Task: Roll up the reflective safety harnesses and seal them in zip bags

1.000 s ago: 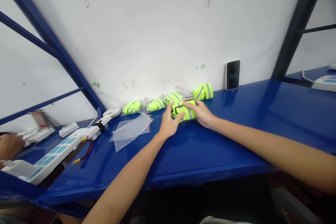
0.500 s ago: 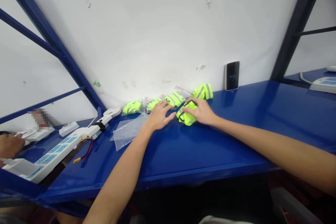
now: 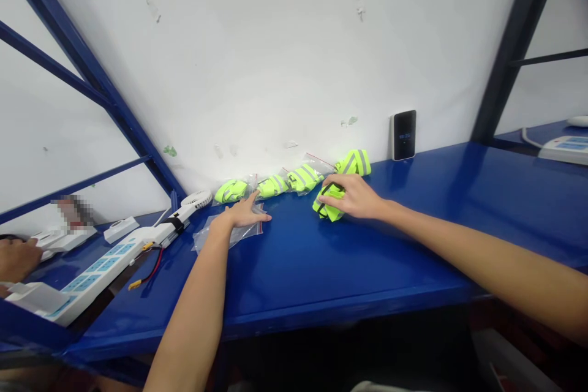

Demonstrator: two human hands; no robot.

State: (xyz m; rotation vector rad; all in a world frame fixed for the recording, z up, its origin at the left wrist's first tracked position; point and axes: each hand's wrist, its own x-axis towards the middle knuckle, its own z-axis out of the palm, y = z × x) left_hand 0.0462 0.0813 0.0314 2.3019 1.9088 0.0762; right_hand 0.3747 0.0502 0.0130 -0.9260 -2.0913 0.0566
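Observation:
My right hand (image 3: 351,196) grips a folded neon-yellow reflective strap (image 3: 329,202) with black edging, low over the blue tabletop. Fingers spread, my left hand (image 3: 242,213) is over clear plastic zip bags (image 3: 250,231) lying flat; whether it touches them I cannot tell. Along the wall lie bagged yellow bundles with grey stripes: one at the left (image 3: 231,191), one in the middle (image 3: 272,185) and one further right (image 3: 305,178). Another rolled bundle (image 3: 353,163) sits behind my right hand, with no bag visible around it.
A black-faced device with a lit display (image 3: 404,135) leans against the wall. To the left are a white power strip (image 3: 98,266), a small fan (image 3: 197,198) and a red-black cable with yellow connectors (image 3: 154,266). Another person's hand (image 3: 18,259) is at the far left.
My left hand has moved left, from beside the strap to the plastic bags, uncovering the middle bundle. My right hand keeps the strap in nearly the same place.

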